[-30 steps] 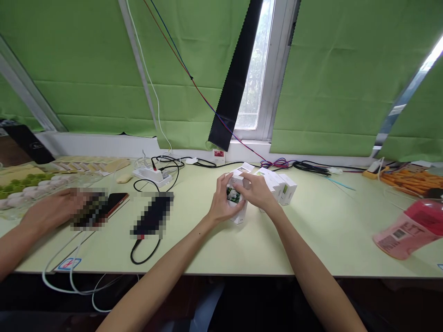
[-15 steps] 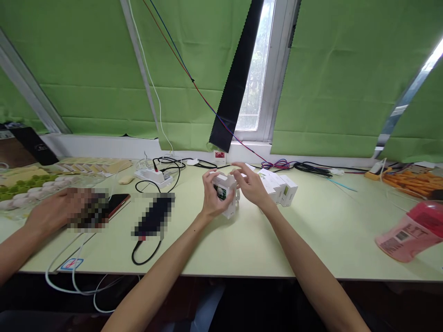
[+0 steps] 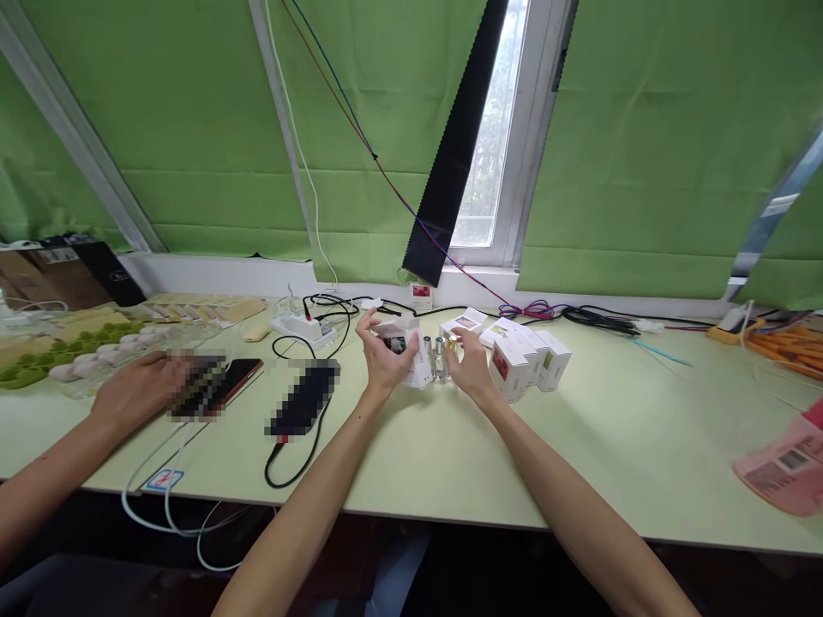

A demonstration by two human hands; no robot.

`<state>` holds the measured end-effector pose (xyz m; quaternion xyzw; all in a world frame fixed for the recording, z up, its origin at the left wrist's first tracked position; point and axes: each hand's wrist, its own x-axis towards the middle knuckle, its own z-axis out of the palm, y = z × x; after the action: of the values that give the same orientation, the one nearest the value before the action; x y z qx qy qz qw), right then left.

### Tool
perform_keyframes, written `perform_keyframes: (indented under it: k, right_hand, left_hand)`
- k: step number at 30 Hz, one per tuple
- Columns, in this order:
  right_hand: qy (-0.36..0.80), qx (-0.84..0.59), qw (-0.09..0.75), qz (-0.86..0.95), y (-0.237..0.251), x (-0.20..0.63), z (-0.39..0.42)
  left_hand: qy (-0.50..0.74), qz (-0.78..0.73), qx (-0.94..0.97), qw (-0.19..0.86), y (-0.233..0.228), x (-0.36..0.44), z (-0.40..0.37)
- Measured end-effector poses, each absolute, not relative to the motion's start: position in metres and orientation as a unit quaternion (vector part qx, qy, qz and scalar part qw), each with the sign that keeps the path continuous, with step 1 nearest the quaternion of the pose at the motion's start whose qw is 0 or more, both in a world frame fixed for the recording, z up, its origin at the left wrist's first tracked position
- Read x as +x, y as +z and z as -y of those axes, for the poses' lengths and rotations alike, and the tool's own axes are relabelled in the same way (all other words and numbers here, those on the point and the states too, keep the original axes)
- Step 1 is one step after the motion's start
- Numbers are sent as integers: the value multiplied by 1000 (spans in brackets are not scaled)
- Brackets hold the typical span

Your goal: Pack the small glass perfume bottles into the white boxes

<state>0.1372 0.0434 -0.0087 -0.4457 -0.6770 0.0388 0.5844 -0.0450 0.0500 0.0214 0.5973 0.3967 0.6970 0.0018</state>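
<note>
My left hand (image 3: 381, 358) holds a small white box (image 3: 404, 347) with a flower picture, tilted on its side, flap open. Just right of it, two small clear bottles (image 3: 435, 358) with silver caps stand on the pale green table (image 3: 617, 437). My right hand (image 3: 471, 370) rests by them, its fingertips closed on a third small bottle with a gold cap (image 3: 453, 344). Several more white boxes (image 3: 522, 362) stand in a group right of my right hand.
Another person's hand (image 3: 138, 390) lies on a phone at the left, beside a black device (image 3: 303, 399) with a cable. A power strip (image 3: 294, 326) and wires run along the back. A pink bottle (image 3: 781, 467) lies at the right edge.
The box was upright between both hands; now my left hand holds it tilted and small bottles stand beside it. My right hand has dropped to the bottles. The view has shifted left.
</note>
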Motion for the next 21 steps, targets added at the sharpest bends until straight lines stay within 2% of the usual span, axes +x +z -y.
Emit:
perform_keyframes:
  k: [4,21]
  right_hand:
    - [71,-441,552,704,-17,144,-49]
    - [127,-468,531,695,-22,154,-50]
  left_hand:
    - [691,-406,598,6,21,-45,-50]
    - [672,-400,623,20,16,-43,-51]
